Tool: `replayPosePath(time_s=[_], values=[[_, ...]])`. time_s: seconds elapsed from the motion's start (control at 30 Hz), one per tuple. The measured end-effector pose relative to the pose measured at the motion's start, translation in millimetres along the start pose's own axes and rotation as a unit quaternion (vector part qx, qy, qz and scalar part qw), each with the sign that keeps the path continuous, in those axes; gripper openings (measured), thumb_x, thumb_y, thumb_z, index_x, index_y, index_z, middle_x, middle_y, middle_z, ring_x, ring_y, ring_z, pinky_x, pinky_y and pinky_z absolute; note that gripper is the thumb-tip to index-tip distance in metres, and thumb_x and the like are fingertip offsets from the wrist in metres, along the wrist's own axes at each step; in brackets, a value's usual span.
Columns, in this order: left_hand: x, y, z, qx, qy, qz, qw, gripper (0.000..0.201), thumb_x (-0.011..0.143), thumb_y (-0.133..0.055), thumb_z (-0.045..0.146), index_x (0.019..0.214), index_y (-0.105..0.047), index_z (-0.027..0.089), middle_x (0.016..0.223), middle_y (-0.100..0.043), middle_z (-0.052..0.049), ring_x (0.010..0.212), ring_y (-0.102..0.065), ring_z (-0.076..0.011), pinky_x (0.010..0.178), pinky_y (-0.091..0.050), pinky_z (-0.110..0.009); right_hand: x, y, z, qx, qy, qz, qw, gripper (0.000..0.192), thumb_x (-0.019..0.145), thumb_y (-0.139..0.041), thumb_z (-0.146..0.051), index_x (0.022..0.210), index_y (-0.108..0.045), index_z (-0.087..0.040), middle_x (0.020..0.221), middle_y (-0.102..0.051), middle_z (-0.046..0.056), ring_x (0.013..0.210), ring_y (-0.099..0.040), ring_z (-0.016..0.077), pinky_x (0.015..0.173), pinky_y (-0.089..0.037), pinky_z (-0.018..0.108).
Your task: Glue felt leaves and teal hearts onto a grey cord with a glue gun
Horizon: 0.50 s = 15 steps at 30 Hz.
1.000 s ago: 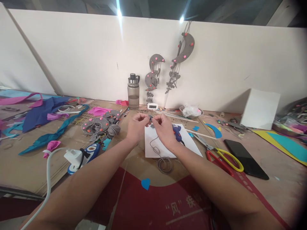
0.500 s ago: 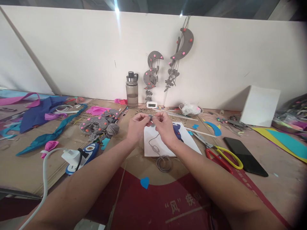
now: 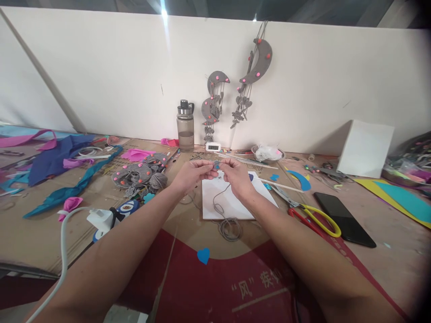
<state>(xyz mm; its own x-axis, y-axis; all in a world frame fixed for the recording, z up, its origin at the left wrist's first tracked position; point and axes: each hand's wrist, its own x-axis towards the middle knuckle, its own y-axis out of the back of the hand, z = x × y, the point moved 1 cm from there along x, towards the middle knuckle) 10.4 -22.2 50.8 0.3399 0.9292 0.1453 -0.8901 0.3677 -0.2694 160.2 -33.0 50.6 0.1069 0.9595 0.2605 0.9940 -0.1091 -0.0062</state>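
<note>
My left hand and my right hand meet above a white sheet. Between their pinched fingertips is a small grey-and-blue piece, partly covered by the fingers, its exact shape unclear. From beside my right hand a grey cord runs down across the sheet into a loose coil at its front edge. A dark blue object is mostly hidden behind my right hand. Closer to me, a blue heart cutout lies on the red-printed cardboard.
Scissors and a black phone lie at right. Grey felt pieces with pink dots and yarn are at left, near a plug with a white cable. A bottle stands by the wall, beneath hanging moon ornaments.
Both hands have shifted slightly right at the fingertips and turned a little. Blue now shows on the pinched piece. The dark blue object is more covered by my right hand.
</note>
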Motion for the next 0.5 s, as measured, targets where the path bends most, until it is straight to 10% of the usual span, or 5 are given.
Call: replayPosePath(time_s=[0.5], values=[[0,-1.0,3,0.161,-0.065,0.093,0.98,0.017,0.07,-0.07,0.027,0.075,-0.064,0.012,0.063,-0.066,-0.003,0.06,-0.066,-0.0144,0.054,-0.051,-0.023,-9,0,-13,-0.217,0.107,-0.05,0.969,0.016,0.075,-0.054,-0.03,0.085,-0.06,-0.019,0.061,-0.044,-0.005,0.058,-0.04,0.0113,0.056,-0.032,0.026]])
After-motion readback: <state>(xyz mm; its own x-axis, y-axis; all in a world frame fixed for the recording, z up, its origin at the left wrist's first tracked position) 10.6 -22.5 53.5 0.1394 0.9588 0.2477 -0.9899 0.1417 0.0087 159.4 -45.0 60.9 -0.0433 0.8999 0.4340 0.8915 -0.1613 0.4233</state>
